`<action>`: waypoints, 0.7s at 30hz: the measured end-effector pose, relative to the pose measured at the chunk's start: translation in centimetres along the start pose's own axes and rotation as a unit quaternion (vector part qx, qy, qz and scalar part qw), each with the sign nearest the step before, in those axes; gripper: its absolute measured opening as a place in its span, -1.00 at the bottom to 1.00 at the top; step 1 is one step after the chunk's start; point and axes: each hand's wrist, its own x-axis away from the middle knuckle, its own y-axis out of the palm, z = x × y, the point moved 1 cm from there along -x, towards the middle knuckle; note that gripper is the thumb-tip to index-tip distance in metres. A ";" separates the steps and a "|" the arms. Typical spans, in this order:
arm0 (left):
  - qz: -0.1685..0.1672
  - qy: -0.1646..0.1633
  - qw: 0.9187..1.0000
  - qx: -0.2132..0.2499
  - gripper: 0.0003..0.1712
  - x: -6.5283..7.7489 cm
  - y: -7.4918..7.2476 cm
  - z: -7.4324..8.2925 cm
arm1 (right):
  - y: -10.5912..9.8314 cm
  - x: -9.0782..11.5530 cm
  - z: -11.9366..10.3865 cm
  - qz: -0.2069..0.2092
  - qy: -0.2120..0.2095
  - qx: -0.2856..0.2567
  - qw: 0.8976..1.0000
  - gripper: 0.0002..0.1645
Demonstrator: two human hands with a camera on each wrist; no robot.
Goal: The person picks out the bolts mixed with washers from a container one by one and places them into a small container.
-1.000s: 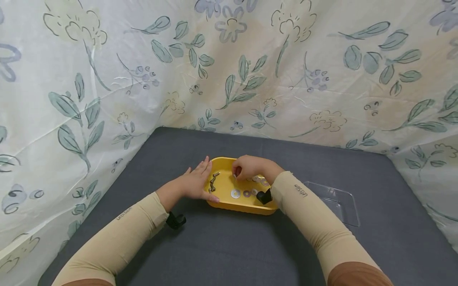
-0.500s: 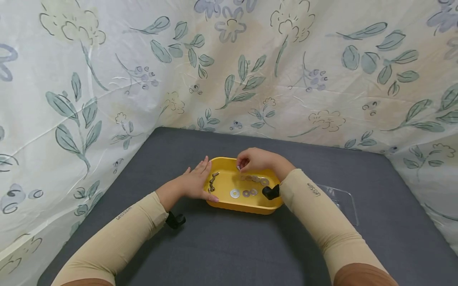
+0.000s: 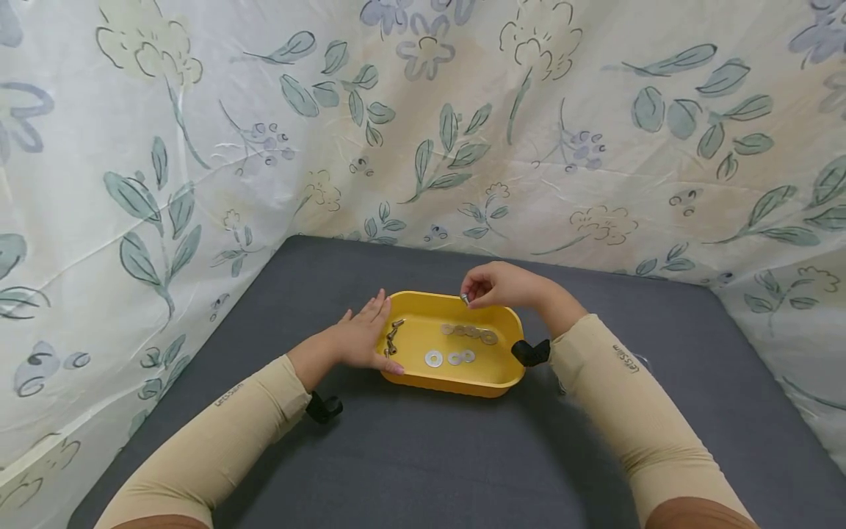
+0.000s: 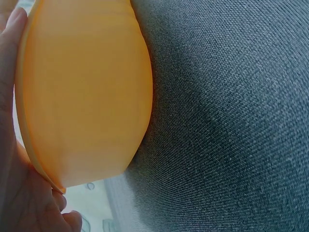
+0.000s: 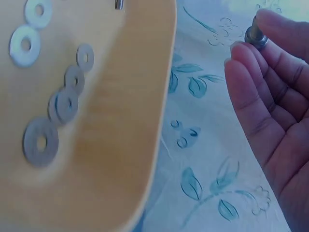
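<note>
My right hand point(image 3: 505, 283) pinches a small metal screw point(image 5: 256, 36) between thumb and fingertips. In the head view it hovers over the far rim of a yellow tray point(image 3: 429, 380). In the right wrist view the screw's round head points down and its shank is partly covered by the thumb. At the tray's left end my left hand point(image 3: 362, 334) rests on the rim, fingers straight and thumb over the front edge. Several screws point(image 3: 392, 335) lie at that end. Several flat washers point(image 5: 41, 142) lie farther right, some in a row, some nearer the front.
A clear plastic container point(image 3: 642, 361) stands right of the tray, mostly hidden behind the right sleeve point(image 3: 621, 397). The dark grey cloth point(image 3: 423, 455) covers the table, with a floral curtain point(image 3: 423, 147) behind and at both sides.
My right hand has lifted the screw from inside the tray and moved it up and to the right, to the far rim. My left hand stays in place.
</note>
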 end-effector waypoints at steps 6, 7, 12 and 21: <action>-0.003 -0.002 1.000 0.001 0.54 -0.2 -0.1 0.2 | -1.6 2.3 0.4 0.012 -0.006 0.014 1.000 -0.83; -0.003 -0.002 1.000 0.002 0.54 -0.2 -0.1 0.2 | -1.9 2.6 0.5 0.015 -0.004 0.014 1.000 -0.83; -0.004 -0.005 1.000 0.006 0.53 -0.2 -0.3 0.4 | -3.1 4.4 1.6 0.030 0.012 0.001 0.999 -0.81; -0.010 -0.008 1.000 0.005 0.56 -0.7 -0.5 0.5 | -4.2 8.2 4.0 0.054 0.035 -0.007 0.998 -0.77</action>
